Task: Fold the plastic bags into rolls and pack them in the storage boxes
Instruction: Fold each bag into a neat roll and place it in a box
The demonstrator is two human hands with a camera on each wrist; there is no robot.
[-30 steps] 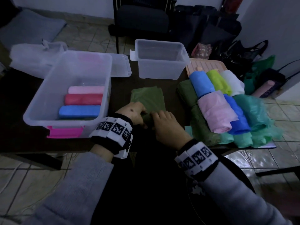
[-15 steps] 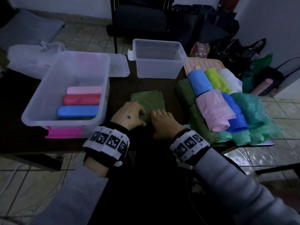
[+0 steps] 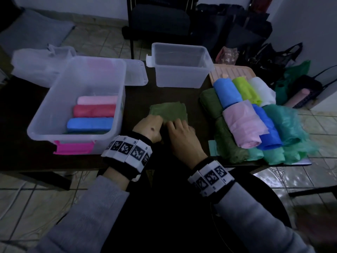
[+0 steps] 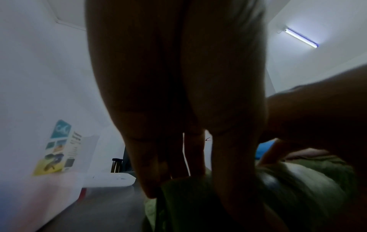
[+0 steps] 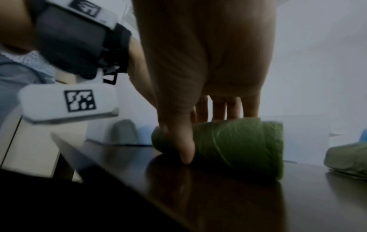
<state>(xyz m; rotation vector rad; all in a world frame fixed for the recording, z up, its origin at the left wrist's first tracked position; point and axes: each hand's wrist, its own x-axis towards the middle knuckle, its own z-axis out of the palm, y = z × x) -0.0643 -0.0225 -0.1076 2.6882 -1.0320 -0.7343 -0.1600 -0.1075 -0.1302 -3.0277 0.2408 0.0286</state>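
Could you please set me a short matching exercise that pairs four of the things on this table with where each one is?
Things:
1. red roll
2. dark green bag
3. small clear box
4. light pink bag

Places:
A. under both hands, half rolled, at the table's middle
B. on top of the pile of bags at the right
C. inside the big box, between a pink roll and a blue roll
D. at the far edge of the table, nothing visible inside

Pairs: 1-C, 2-A, 3-D, 4-B
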